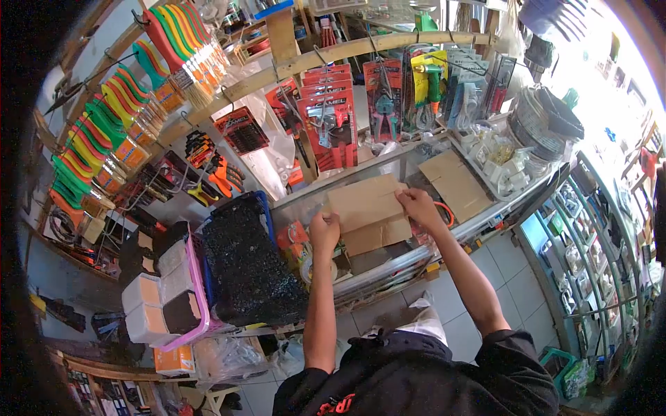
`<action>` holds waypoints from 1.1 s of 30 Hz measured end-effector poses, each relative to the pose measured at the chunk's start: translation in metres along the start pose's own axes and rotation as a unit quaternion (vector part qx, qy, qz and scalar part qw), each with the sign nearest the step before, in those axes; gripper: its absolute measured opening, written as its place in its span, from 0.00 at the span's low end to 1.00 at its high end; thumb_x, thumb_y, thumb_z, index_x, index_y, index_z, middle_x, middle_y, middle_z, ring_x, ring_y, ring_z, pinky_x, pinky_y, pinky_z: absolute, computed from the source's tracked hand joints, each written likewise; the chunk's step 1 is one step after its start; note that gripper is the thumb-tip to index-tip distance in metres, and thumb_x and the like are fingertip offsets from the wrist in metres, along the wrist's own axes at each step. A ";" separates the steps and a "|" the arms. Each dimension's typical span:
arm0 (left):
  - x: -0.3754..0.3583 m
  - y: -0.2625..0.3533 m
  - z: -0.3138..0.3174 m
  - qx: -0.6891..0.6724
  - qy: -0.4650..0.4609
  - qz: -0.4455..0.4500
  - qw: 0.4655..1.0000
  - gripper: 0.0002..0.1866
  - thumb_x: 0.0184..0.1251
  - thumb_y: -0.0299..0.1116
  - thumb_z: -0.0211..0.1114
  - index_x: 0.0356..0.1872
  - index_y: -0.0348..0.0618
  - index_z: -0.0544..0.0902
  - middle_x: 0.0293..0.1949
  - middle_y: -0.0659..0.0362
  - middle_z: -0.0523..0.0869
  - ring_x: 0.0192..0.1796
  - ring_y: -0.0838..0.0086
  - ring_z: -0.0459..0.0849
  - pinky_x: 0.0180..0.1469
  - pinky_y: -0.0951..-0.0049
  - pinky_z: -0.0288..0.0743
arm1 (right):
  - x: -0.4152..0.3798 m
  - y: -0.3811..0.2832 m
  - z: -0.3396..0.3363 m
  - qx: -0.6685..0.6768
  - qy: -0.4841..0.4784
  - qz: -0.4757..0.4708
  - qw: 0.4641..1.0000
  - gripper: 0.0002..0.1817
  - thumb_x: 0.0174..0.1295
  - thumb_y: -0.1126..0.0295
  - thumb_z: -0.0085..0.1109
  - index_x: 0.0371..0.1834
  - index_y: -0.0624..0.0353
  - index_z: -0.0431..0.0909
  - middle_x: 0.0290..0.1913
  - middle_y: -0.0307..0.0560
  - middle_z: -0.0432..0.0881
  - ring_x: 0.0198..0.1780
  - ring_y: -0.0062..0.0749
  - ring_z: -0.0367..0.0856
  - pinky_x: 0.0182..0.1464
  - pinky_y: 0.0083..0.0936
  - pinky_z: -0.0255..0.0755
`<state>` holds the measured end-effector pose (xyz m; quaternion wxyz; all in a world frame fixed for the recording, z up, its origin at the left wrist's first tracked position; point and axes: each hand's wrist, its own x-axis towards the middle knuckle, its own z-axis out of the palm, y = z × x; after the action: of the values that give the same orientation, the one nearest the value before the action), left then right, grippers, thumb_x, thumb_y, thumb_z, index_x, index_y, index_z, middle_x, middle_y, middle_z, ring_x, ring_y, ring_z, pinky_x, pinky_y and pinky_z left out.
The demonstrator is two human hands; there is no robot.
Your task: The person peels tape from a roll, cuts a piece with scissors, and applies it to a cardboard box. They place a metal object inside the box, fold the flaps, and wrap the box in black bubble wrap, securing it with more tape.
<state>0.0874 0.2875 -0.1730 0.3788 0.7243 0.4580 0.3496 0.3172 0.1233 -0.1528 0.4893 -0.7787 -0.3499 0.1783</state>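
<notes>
Brown cardboard [365,201] between both hands [324,231] [418,207]

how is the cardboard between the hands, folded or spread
Spread flat on top: the cardboard shows a broad flat face between left hand and right hand. Cannot tell if the lower strip is a fold.

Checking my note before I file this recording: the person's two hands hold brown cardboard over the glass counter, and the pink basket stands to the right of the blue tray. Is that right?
Not quite: in the head view, the pink basket stands to the left of the blue tray. The left hand and right hand do hold brown cardboard over the glass counter.
</notes>
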 end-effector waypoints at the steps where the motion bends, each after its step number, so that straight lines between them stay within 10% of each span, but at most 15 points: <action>1: -0.008 0.009 -0.004 -0.012 0.001 0.011 1.000 0.18 0.69 0.43 0.71 0.32 0.34 0.84 0.32 0.46 0.89 0.37 0.53 0.89 0.44 0.58 0.79 | -0.007 -0.005 -0.002 0.003 -0.003 -0.004 1.000 0.28 0.71 0.48 0.61 0.48 0.68 0.86 0.33 0.59 0.89 0.36 0.41 0.90 0.44 0.39 0.80; 7: -0.082 0.052 -0.032 -0.030 0.043 0.115 0.992 0.14 0.72 0.36 0.71 0.35 0.35 0.80 0.37 0.49 0.85 0.40 0.57 0.86 0.44 0.61 0.78 | -0.052 -0.016 -0.031 0.131 -0.068 0.062 0.987 0.23 0.77 0.52 0.58 0.49 0.67 0.84 0.27 0.41 0.82 0.32 0.21 0.81 0.34 0.27 0.72; 17: -0.114 0.027 -0.036 -0.095 0.030 0.200 0.975 0.20 0.71 0.30 0.71 0.60 0.35 0.78 0.54 0.46 0.84 0.59 0.51 0.84 0.61 0.58 0.77 | -0.086 0.021 -0.025 0.453 0.003 0.063 0.889 0.20 0.79 0.54 0.57 0.59 0.58 0.73 0.49 0.37 0.83 0.46 0.19 0.79 0.41 0.18 0.70; 27: -0.124 0.001 -0.024 -0.142 -0.136 0.089 0.976 0.48 0.70 0.29 0.71 0.76 0.33 0.42 0.67 0.41 0.73 0.67 0.57 0.78 0.66 0.61 0.74 | -0.065 0.048 0.001 0.283 -0.040 -0.103 0.953 0.37 0.67 0.83 0.61 0.77 0.59 0.56 0.67 0.48 0.79 0.69 0.34 0.77 0.67 0.28 0.70; 33: -0.135 0.025 -0.012 -0.253 -0.055 0.049 0.965 0.61 0.65 0.24 0.75 0.80 0.36 0.29 0.73 0.35 0.62 0.72 0.53 0.72 0.74 0.59 0.67 | -0.063 0.044 0.008 0.169 -0.006 -0.142 0.975 0.49 0.61 0.88 0.60 0.84 0.55 0.46 0.71 0.49 0.78 0.69 0.33 0.76 0.64 0.25 0.69</action>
<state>0.0412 0.1576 -0.1672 0.5569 0.6443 0.2971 0.4318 0.2847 0.0716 -0.1994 0.6320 -0.6260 -0.4246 0.1684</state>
